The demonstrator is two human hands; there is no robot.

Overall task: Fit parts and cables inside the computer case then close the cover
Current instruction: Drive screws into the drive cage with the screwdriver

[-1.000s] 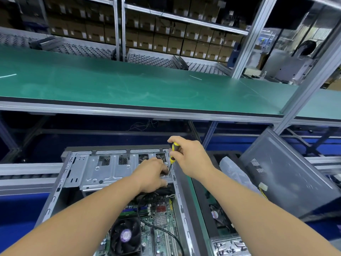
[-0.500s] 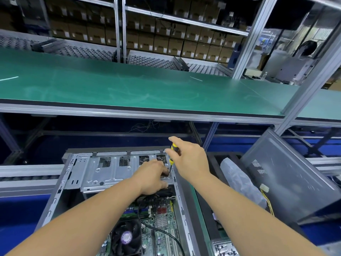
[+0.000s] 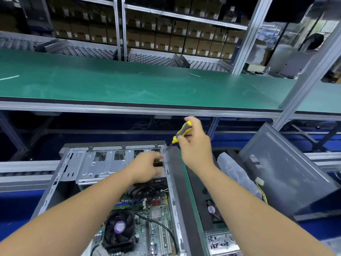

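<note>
Our right hand [image 3: 195, 145] grips the light screwdriver [image 3: 181, 131] by its rubbery handle above the stiff drive cage [image 3: 103, 163]; our blurred left hand [image 3: 147, 167] pinches something there, too blurred to identify.

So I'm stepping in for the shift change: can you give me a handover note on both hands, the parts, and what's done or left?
Right hand grips the yellow screwdriver, tilted, tip near the drive cage corner.
Left hand is at that corner; blurred, grip unclear.
Computer case lies open, motherboard and CPU fan inside.
Side cover leans to the right, off.
Left: finish the cage, close the cover.
</note>
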